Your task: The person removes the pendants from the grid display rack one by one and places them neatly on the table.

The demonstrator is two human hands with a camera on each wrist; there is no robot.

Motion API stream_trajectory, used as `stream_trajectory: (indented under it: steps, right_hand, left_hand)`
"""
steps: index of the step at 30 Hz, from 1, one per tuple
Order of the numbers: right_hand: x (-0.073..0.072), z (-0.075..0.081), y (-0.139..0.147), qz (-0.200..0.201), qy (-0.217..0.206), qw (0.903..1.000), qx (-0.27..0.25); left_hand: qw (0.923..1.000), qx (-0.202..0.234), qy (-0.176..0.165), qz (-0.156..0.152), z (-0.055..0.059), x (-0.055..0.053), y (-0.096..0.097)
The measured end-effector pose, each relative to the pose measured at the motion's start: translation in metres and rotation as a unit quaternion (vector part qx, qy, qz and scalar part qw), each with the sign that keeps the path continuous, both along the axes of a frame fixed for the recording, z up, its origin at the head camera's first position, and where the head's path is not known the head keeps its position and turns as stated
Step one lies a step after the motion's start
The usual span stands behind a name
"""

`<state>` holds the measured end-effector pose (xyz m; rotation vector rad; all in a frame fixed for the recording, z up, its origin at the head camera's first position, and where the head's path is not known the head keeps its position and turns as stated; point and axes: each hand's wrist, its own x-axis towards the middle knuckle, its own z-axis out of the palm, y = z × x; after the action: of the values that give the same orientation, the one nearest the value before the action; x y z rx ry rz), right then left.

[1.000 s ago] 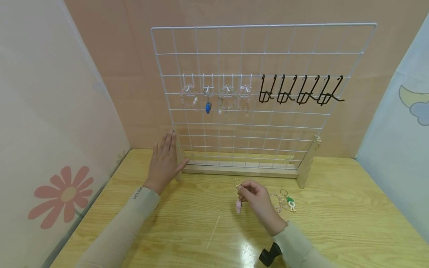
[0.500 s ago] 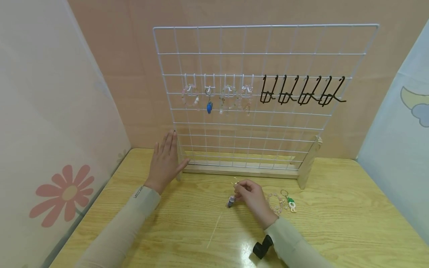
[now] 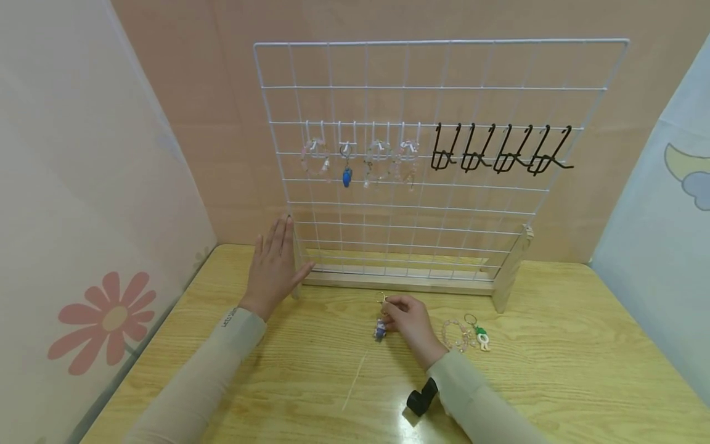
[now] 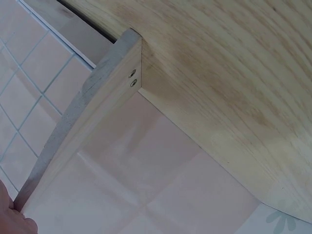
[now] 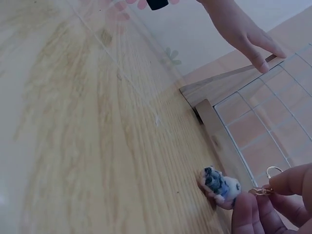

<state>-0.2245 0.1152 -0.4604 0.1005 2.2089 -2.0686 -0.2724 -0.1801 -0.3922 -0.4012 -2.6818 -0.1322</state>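
Note:
My right hand (image 3: 412,324) pinches the gold clasp (image 5: 262,191) of a keychain between thumb and fingers. From it dangles a small figure charm (image 3: 379,330) in white, pink and blue, just over the table; the right wrist view shows the charm (image 5: 219,187) beside the fingertips. With straight fingers, my left hand (image 3: 270,268) rests against the left wooden side post (image 4: 83,112) of a white wire grid rack (image 3: 410,209). White hooks on the rack's left half carry beaded bracelets (image 3: 379,161) and a keychain with a blue charm (image 3: 346,177).
Several black hooks (image 3: 471,151) hang bare on the grid's right half. A pink beaded bracelet (image 3: 455,336) and a keychain with a green and white charm (image 3: 482,338) lie on the table (image 3: 310,382), right of my right hand. Patterned cloths flank the table.
My right hand has shifted slightly left with the keychain, and the charm has turned to show its blue side. The left hand stays at the post.

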Motion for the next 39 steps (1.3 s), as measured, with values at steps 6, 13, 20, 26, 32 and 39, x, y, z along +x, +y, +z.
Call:
stream_trajectory:
  steps: [6, 13, 20, 26, 32, 39]
  right_hand:
    - [-0.005, -0.005, -0.004, -0.022, 0.016, 0.9985, 0.048]
    - [-0.01, -0.007, -0.005, -0.027, 0.005, 0.9945, 0.101]
    - [-0.012, -0.005, -0.006, -0.007, 0.006, 0.9906, 0.137]
    - [-0.011, -0.004, -0.007, 0.007, 0.012, 0.9879, 0.154]
    - [-0.007, 0.0, -0.008, 0.026, 0.041, 0.9815, 0.185]
    - [-0.008, 0.024, -0.006, 0.06, 0.079, 0.9814, 0.164]
  left_hand:
    - [0.9998, -0.01, 0.019, -0.001, 0.0, 0.0, 0.001]
    - [0.9998, -0.004, 0.019, -0.004, 0.0, 0.0, 0.001]
    - [0.9999, 0.004, 0.013, 0.0, 0.0, 0.0, 0.001]
    - [1.0, 0.006, 0.005, 0.0, 0.001, 0.0, 0.0]
    - [1.0, 0.003, -0.002, 0.002, 0.002, 0.002, 0.001]
    - [1.0, 0.0, -0.001, 0.0, 0.003, 0.002, 0.0]
